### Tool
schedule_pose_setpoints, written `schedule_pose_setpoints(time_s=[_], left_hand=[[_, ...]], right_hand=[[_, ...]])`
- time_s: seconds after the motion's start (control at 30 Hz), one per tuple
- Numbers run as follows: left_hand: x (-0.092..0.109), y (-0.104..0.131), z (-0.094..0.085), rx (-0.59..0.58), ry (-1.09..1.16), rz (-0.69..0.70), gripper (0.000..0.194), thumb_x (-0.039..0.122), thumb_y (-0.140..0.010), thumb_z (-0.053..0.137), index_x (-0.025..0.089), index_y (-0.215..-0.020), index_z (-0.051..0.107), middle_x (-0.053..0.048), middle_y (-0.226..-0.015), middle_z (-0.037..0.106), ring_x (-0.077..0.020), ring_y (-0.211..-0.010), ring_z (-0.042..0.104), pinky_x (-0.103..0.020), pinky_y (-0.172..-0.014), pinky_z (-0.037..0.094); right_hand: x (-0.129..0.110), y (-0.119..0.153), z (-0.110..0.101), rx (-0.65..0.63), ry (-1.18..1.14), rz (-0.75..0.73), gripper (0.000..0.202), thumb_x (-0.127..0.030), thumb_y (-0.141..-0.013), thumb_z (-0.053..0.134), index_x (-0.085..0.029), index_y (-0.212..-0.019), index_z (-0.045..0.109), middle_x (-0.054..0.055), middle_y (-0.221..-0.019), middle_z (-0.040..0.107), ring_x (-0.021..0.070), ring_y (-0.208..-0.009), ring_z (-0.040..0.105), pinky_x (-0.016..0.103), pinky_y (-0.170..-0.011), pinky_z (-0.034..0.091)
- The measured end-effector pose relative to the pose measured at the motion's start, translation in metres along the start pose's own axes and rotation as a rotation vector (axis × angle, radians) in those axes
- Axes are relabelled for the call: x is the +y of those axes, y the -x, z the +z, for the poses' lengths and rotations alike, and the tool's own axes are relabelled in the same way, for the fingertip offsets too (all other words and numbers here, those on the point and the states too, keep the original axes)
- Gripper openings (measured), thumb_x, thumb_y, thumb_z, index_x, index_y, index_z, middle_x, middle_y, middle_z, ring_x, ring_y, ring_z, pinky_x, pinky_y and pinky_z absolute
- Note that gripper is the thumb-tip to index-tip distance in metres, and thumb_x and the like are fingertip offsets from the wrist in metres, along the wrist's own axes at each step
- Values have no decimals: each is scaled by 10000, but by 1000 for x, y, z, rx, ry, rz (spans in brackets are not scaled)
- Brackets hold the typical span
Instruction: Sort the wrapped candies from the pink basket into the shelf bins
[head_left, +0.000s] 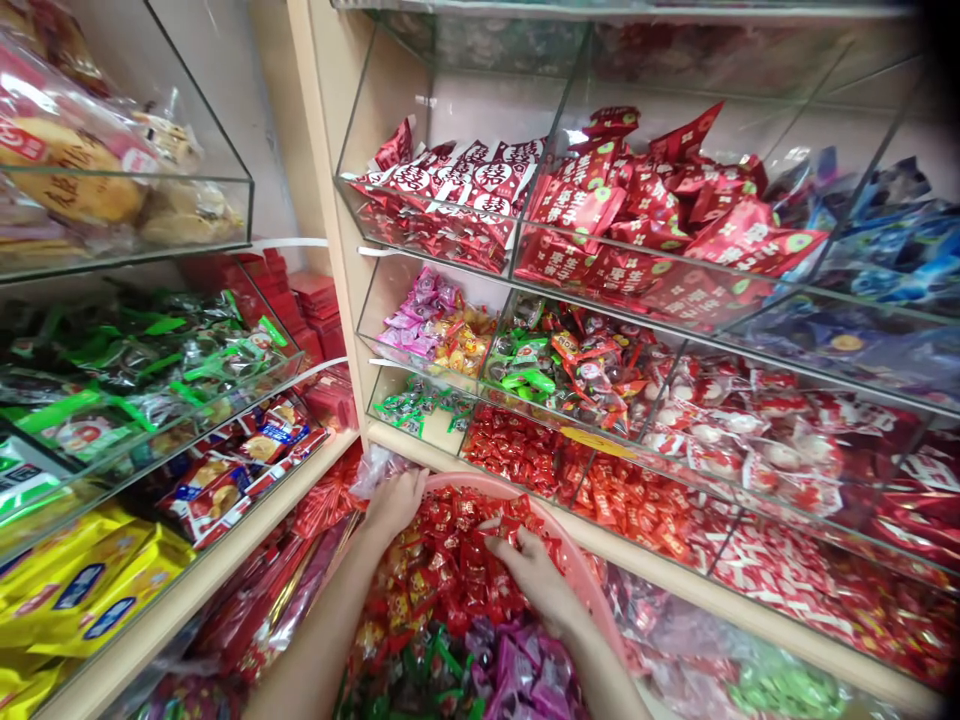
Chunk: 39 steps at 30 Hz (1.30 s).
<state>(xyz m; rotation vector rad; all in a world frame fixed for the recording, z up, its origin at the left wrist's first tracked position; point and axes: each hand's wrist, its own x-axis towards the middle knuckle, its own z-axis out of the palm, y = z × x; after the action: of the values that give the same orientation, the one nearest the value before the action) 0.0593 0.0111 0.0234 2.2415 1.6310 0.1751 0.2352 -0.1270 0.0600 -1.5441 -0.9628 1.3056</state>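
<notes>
Right fingers [504, 540] touch candies [457, 545] inside the basket's rim [581, 565].

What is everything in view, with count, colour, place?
Basin: one, pink, bottom centre
Sweets in basin: many, red, yellow, green, purple
Shelving: two runs, pale wood, sides
Bins: several, clear, on shelving
Upper packets: many, red, blue, right
Binned sweets: many, mostly red, lower right
Green packets: many, left
Yellow packets: several, lower left
Bagged goods: several, tan, upper left
Red stacks: several, corner
Left hand: one, at basin rim
Right hand: one, in basin sweets
</notes>
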Motion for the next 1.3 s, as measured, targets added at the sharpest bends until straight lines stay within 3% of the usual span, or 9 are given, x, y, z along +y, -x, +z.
schedule_pose_setpoints(time_s=[0.17, 0.3, 0.4, 0.57, 0.83, 1.0, 1.3], left_hand=[[0, 0, 0, -11, 27, -15, 623, 499, -869, 89, 188, -985, 617, -121, -945, 663, -247, -903, 610, -334, -745, 427], [0, 0, 0, -10, 27, -10, 620, 493, -871, 93, 180, -965, 620, -123, -943, 662, -246, -900, 609, -336, -746, 427], [0, 0, -1, -5, 24, 7, 621, 480, -875, 85, 176, -951, 621, -124, -921, 665, -248, -881, 613, -344, -739, 428], [-1, 0, 0, -10, 35, 0, 609, 482, -874, 101, 170, -943, 620, -126, -906, 665, -244, -876, 615, -333, -737, 427], [-2, -1, 2, -3, 44, -2, 610, 494, -872, 105, 178, -952, 622, -122, -928, 663, -241, -894, 610, -328, -747, 423], [-1, 0, 0, -11, 39, -10, 612, 496, -873, 108, 178, -965, 622, -117, -938, 661, -228, -907, 605, -313, -762, 422], [-1, 0, 1, -11, 25, -14, 606, 491, -872, 116, 174, -976, 622, -122, -934, 662, -234, -914, 608, -319, -767, 423]], right_hand=[[0, -13, 6, -36, 174, -73, 308, -425, -762, 475, -200, -955, 556, -29, -642, 514, 113, -525, 436, 242, -521, 371], [-1, -25, 8, 35, 351, -134, 275, -427, -764, 460, -166, -804, 538, -1, -677, 525, 135, -599, 468, 264, -583, 377], [-5, -32, 10, 71, 438, -85, 280, -441, -739, 484, -163, -740, 509, 0, -635, 509, 142, -589, 470, 273, -569, 378], [-11, -35, 15, -81, 304, 43, 257, -439, -723, 509, -185, -765, 515, -43, -554, 453, 108, -462, 426, 239, -431, 360], [1, -36, 15, -112, 47, 253, 253, -411, -684, 560, -205, -830, 545, -31, -669, 503, 75, -440, 425, 195, -346, 363], [4, -33, 15, -98, 80, 236, 342, -462, -686, 573, -208, -915, 554, -13, -729, 549, 65, -422, 427, 186, -332, 345], [-2, -30, 25, -71, 99, 172, 372, -471, -693, 574, -180, -923, 552, -35, -588, 519, 79, -406, 416, 201, -342, 361]])
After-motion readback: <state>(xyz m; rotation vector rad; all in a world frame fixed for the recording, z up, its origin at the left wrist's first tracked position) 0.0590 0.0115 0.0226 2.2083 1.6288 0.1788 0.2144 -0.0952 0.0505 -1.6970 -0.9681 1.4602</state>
